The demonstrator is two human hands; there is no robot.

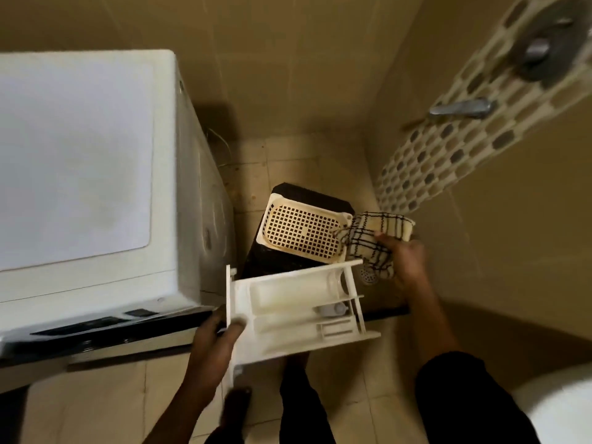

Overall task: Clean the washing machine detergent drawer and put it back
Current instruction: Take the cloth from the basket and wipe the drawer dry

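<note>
Drawer: we see the white detergent drawer (pixel 298 302) out of the machine, held in the air near the middle, its front panel to the left and its open compartments facing up
Left hand: the left hand (pixel 214 334) is clamped on the drawer's front panel, thumb on the inner side, fingers curled round the outer side
Right hand: the right hand (pixel 407 261) is closed on a checked cloth (pixel 374 238), held just beyond the drawer's far right corner; we cannot tell whether cloth and drawer touch
Washing machine: the white washing machine (pixel 80 161) fills the left, its near right corner just beside the drawer
Basket: a cream basket (pixel 304 232) with a grid of holes lies tilted on a dark box (pixel 320 195), perhaps a stool, beyond the drawer
Wall: a metal tap (pixel 461 108) sticks out of the patterned tile strip at the far right
Floor: a round drain (pixel 368 276) shows just below the cloth
</note>
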